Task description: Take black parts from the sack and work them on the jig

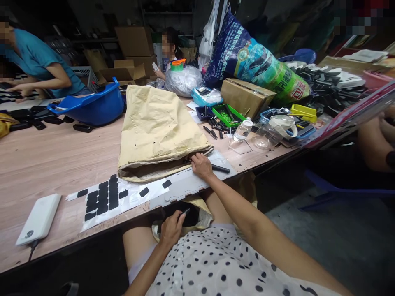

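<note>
My left hand is low over my lap, its thumb and fingers closed on a small black piece. Below it a paper sack gapes open on my lap, dark inside. My right hand is at the mouth of a big yellowish paper sack lying on the table. Its fingers are curled at the sack's edge around something dark, too hidden to name. A black rod-like piece lies beside that wrist. Left of the sack's mouth, black rounded stickers lie on white backing sheets.
A white power bank with a cable lies at front left. Behind are a blue basin, a green tray, a bottle, a clear jug and a carton. Co-workers sit at the far side and right.
</note>
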A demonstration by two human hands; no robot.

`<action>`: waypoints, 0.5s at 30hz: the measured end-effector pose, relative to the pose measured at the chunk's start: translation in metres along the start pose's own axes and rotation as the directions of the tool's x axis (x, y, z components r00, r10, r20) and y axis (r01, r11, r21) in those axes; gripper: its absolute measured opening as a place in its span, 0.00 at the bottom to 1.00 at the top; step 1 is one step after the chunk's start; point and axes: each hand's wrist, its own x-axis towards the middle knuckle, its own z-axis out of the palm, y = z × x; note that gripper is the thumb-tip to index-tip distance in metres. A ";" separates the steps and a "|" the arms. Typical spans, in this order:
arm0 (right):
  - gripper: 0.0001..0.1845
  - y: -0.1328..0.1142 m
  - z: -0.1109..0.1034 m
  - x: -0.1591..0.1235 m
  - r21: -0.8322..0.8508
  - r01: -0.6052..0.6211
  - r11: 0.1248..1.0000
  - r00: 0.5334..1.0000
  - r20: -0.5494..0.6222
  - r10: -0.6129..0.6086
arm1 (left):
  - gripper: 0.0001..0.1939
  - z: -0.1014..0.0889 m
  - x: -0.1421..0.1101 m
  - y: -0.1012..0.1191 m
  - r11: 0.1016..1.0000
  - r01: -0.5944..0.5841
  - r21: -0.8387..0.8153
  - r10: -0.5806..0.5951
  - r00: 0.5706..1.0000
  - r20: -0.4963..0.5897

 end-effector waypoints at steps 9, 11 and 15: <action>0.07 -0.004 -0.003 0.001 -0.012 -0.014 1.000 1.000 0.015 0.014 | 0.19 -0.056 0.054 0.038 0.999 0.011 0.042 -0.013 0.998 0.058; 0.07 -0.005 -0.004 0.001 -0.011 -0.018 1.000 1.000 0.017 0.018 | 0.17 -0.082 0.088 0.046 0.992 0.072 0.103 -0.052 0.981 -0.186; 0.06 -0.005 -0.004 0.000 -0.015 -0.004 1.000 1.000 0.005 0.004 | 0.10 -0.114 0.154 0.029 0.952 0.290 0.100 -0.189 0.811 -0.554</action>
